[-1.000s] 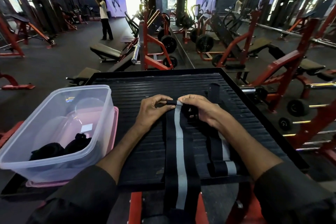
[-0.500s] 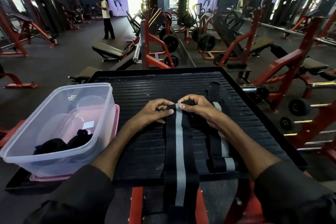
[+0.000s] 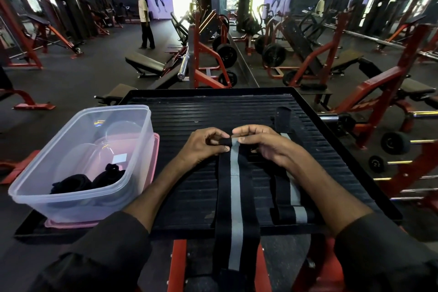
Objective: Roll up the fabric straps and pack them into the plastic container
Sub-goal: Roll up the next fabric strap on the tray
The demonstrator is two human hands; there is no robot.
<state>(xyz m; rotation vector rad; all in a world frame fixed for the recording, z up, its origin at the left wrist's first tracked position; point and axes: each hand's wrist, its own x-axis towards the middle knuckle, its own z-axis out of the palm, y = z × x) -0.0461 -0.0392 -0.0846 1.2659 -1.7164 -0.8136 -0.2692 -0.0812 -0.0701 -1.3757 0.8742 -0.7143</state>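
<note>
While the left grip (image 3: 203,147) and right grip (image 3: 260,144) pinch the strap's (image 3: 234,197) far end into a small roll, it lies lengthwise on the bench (image 3: 201,111), near the container (image 3: 113,108). If one side leads, I reckon the roll skews; a slack pinch lets it unwind.

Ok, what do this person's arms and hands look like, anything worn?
The left hand and right hand are bare, with no gloves, rings or watch showing. Plain black fabric sleeves, left sleeve and right sleeve, cover the arms from mid-forearm up.
</note>
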